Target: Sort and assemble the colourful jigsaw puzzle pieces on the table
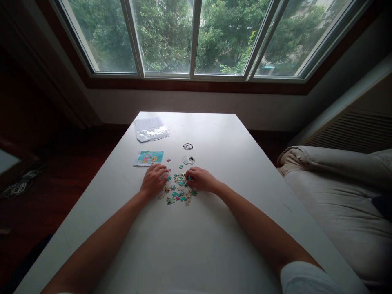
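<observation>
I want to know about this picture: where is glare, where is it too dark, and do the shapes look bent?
Head view: light from the window glares on the table and plastic bag; the floor at left is very dark; the window's sides lean outward toward the top; the pieces between left hand and right hand are too small for fine detail.

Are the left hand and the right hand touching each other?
Apart. The head view shows jigsaw pieces and white tabletop between the left hand and right hand.
</observation>
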{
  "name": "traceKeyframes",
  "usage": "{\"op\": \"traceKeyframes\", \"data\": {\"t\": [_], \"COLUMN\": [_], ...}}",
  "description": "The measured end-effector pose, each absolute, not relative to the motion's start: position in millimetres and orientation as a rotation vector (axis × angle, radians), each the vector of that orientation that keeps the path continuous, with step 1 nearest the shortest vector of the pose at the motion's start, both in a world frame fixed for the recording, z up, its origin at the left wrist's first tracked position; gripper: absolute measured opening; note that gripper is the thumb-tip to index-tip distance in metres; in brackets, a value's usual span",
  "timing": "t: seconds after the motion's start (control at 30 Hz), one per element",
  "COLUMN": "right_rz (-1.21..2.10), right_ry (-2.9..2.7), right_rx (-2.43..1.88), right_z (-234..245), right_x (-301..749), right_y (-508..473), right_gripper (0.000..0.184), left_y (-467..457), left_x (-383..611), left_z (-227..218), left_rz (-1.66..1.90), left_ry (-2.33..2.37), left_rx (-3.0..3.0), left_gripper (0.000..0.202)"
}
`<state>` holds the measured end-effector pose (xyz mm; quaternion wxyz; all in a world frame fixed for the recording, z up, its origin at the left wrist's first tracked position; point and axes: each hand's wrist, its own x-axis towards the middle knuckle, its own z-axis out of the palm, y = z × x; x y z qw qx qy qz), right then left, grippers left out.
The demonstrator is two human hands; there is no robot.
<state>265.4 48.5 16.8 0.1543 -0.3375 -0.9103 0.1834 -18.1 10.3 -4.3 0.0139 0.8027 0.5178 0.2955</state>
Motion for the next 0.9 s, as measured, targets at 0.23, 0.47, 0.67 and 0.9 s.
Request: {"op": "traceKeyframes", "data": {"t": [0.23,0.47,0.67,0.9], "right_rz": [0.265,0.256,0.464,0.509], "right_ry": [-2.513,-2.489,-2.370,-2.073], "right_rx": [-0.975,-0.943,-0.883,-1.084], "right_z": [-3.3,-8.4,-10.8,-12.2], "right_x": [260.2,260.1,260.6,268.8], "right_y": [42.9,49.1,51.2,59.0], "right_gripper": [0.015,0.015,0.012,0.014], "left_y": [2.0,-10.2,-15.8,-19.0], "left_x": [-5.1,9.9,15.3,16.8], "left_z": [1.8,5.0,7.1,8.7], "left_rz": [0.843,0.702,0.598,0.497], "left_ry": [1.488,1.311,1.224,1.197], "left_rx": [2.601,2.733,2.776,2.769], "left_gripper": [0.024,0.027,0.033,0.039]}}
